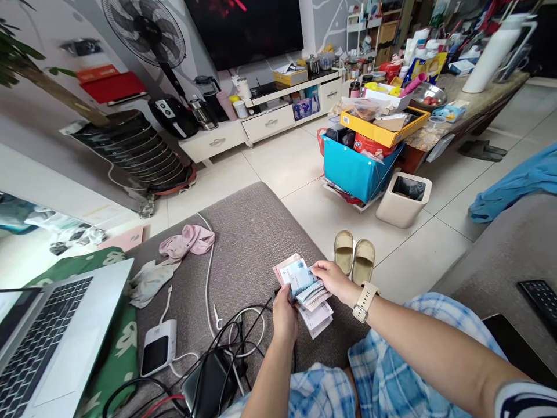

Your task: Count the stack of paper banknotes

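Note:
Over the grey-brown sofa seat, I hold a loose stack of small printed paper slips, which look like tickets. The slips are pale blue, white and pinkish, and they fan out unevenly; longer white ones hang out at the bottom. My left hand is closed on the stack's left edge, its thumb on top. My right hand, with a beige-strapped watch on the wrist, pinches the upper right edge of a pale blue slip. The print is too small to read. Something dark shows beside my left hand, mostly hidden.
Black cables and a dark box-shaped device lie left of my hands. A white power bank, a pink cloth and a laptop are farther left. Slippers and a bin stand on the floor.

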The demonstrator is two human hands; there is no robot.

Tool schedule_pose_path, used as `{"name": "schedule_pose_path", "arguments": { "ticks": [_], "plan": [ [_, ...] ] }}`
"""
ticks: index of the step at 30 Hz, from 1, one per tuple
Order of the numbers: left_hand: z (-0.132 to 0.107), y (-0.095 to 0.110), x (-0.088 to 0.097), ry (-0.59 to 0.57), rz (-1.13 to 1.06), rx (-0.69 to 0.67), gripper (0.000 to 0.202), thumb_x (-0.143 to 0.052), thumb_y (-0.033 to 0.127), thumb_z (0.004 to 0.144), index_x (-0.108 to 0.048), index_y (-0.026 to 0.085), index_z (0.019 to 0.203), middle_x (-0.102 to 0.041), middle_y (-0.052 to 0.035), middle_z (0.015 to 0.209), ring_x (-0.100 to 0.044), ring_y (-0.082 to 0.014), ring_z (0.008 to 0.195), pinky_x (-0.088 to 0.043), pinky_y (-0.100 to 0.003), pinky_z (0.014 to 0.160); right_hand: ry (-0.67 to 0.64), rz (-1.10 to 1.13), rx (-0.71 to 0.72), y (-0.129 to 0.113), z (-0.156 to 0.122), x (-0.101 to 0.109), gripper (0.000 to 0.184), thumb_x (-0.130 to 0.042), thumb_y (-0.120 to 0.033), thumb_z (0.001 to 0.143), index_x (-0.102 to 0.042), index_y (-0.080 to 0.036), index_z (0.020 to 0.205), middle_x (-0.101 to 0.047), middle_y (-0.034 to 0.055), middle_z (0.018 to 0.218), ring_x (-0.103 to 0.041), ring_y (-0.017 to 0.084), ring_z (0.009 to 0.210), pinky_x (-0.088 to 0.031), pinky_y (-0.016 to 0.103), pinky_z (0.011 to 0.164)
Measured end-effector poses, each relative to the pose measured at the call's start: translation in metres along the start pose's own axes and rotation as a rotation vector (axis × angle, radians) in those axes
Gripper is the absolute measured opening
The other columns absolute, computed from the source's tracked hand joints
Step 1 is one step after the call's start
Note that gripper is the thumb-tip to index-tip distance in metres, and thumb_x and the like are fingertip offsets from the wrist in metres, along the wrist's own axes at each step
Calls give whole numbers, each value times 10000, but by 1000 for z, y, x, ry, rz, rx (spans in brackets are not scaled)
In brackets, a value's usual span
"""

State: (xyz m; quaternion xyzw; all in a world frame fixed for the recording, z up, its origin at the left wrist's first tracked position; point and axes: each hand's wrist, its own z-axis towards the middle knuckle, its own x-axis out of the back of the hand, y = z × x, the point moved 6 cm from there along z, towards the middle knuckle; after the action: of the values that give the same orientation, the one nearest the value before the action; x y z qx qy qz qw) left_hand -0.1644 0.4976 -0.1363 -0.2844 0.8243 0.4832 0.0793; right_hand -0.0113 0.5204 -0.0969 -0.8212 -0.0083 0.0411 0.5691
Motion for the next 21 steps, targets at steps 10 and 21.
{"name": "schedule_pose_path", "arguments": {
  "ticks": [10,21],
  "plan": [
    [-6,9,-2,-4,4,-41,234,-748,274,654,-714,130,835,-737,-43,791,-671,-173,708,-520,-292,689,29,-59,-22,-1,-1,4,201,-647,-370,825,-578,-190,769,-612,8,691,-567,162,649,-417,282,632],
    [-5,7,-1,-12,-4,-17,255,-795,257,616,-715,135,825,-744,-42,793,-665,-161,723,-522,-276,704,53,-168,70,0,3,5,196,-608,-360,820,-592,-188,727,-598,-1,723,-565,172,705,-404,289,651]
  ]
}}
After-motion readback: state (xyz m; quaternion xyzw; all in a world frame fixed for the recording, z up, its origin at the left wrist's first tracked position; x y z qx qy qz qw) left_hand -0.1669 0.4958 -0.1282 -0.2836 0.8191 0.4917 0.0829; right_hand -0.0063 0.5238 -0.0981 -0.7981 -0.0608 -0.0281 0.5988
